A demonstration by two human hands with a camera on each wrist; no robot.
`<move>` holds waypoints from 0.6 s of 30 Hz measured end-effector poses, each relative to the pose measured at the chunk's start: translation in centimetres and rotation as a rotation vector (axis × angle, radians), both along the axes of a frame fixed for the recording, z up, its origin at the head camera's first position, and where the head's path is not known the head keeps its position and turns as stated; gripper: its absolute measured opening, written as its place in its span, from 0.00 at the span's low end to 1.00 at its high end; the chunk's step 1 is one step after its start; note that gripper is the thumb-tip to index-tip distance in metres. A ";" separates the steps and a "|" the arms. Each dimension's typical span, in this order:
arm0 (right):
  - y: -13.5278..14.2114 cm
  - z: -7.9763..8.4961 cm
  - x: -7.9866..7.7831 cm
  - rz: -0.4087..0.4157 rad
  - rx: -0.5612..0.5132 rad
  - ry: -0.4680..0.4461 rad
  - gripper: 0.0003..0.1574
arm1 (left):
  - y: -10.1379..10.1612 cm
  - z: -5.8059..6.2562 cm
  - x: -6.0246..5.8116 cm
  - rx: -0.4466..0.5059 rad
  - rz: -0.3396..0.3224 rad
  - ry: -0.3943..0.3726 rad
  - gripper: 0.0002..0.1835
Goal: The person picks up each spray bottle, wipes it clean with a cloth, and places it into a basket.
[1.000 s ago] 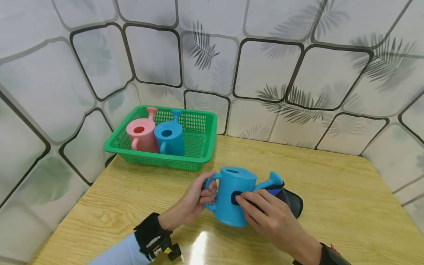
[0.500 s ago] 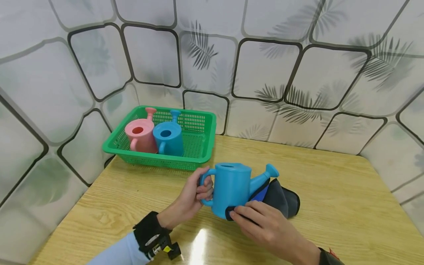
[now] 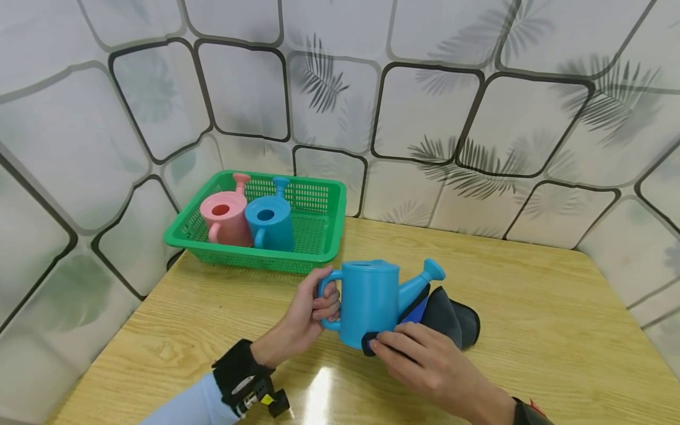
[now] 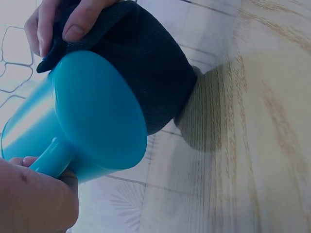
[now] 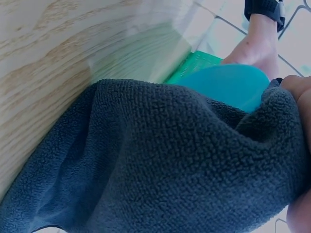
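Note:
In the head view, my left hand (image 3: pixel 303 319) grips the handle of a blue watering can (image 3: pixel 369 301), its spout pointing right. The left wrist view shows the can's round base (image 4: pixel 104 111), held off the table. My right hand (image 3: pixel 432 363) pinches a dark grey cloth (image 3: pixel 446 319) with a blue underside, pressing its edge to the can's lower side near the base. The rest of the cloth hangs below and behind the spout. Up close in the right wrist view, the towelling (image 5: pixel 160 155) covers much of the can.
A green plastic basket (image 3: pixel 319 254) stands at the back left of the wooden table (image 3: pixel 531 330). Inside it are a pink watering can (image 3: pixel 228 221) and another blue watering can (image 3: pixel 273 224). A patterned wall covering (image 3: pixel 340 100) rises behind and at both sides.
My right hand has slid the cloth edge from the can's middle down to near its base. The can has shifted slightly left and up, mostly in the first half second.

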State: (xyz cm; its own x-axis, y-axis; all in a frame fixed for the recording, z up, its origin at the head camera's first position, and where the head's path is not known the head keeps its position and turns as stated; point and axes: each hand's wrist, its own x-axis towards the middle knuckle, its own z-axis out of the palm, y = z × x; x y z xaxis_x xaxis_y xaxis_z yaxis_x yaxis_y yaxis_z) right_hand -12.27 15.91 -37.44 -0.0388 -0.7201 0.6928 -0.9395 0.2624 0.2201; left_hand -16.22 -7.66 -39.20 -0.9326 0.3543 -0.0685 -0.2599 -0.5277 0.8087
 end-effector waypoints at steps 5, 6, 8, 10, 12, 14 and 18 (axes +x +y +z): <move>-0.1 0.6 -0.2 0.008 -0.030 0.031 0.21 | 0.1 -0.1 0.1 -0.003 -0.024 0.001 0.26; -0.1 0.6 -0.2 0.000 -0.028 0.023 0.21 | 0.1 -0.1 0.1 -0.005 -0.030 0.000 0.26; 0.1 0.6 -0.3 -0.011 -0.025 0.010 0.22 | 0.1 -0.2 0.1 -0.010 -0.037 -0.001 0.26; 0.2 0.6 -0.4 -0.016 -0.029 0.005 0.22 | 0.2 -0.2 0.2 -0.017 -0.047 0.004 0.26; 0.2 0.8 -0.5 -0.023 -0.036 0.011 0.21 | 0.3 -0.3 0.2 -0.028 -0.058 0.015 0.26; 0.3 1.0 -0.6 -0.025 -0.044 0.026 0.21 | 0.3 -0.4 0.3 -0.038 -0.071 0.033 0.26; 0.4 1.4 -0.7 -0.052 -0.064 0.023 0.22 | 0.4 -0.5 0.4 -0.065 -0.100 0.074 0.26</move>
